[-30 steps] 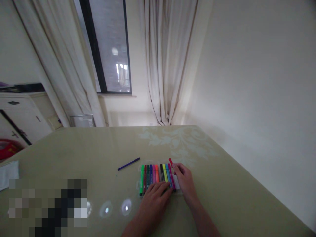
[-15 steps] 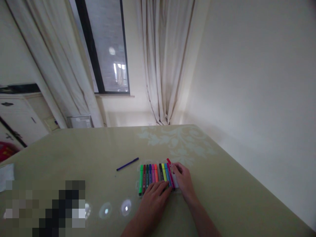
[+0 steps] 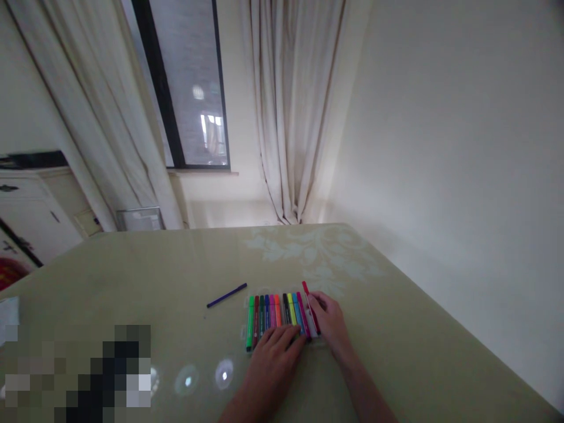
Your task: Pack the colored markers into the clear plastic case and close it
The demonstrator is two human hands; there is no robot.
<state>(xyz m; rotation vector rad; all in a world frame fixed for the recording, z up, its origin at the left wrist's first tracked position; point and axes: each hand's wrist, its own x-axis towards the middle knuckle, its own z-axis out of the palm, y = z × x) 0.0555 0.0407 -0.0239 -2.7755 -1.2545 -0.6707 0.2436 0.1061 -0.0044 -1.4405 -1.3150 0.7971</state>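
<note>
Several coloured felt-tip markers [image 3: 272, 311] lie side by side in a clear plastic case [image 3: 243, 333] on the table. My left hand [image 3: 277, 357] rests flat over their lower ends, fingers stretched out, holding nothing and hiding part of the case. At the case's right end, my right hand [image 3: 329, 323] pinches a red marker [image 3: 307, 292] between thumb and fingers. The marker tilts a little, its lower end down beside the magenta marker [image 3: 301, 304]. A gap shows between the orange and black markers. Left of the case, a dark blue marker [image 3: 227, 295] lies loose on the table.
The pale green table [image 3: 145, 276] has a leaf pattern at its far right. A white item [image 3: 9, 317] lies at its left edge, near a pixelated patch. Beyond are curtains [image 3: 291, 117], a window and a white cabinet [image 3: 39, 217]; a wall runs along the right.
My right hand has brought the red marker more upright, with its lower end now showing along the case's right side. The left hand stays over the markers. The view has shifted slightly.
</note>
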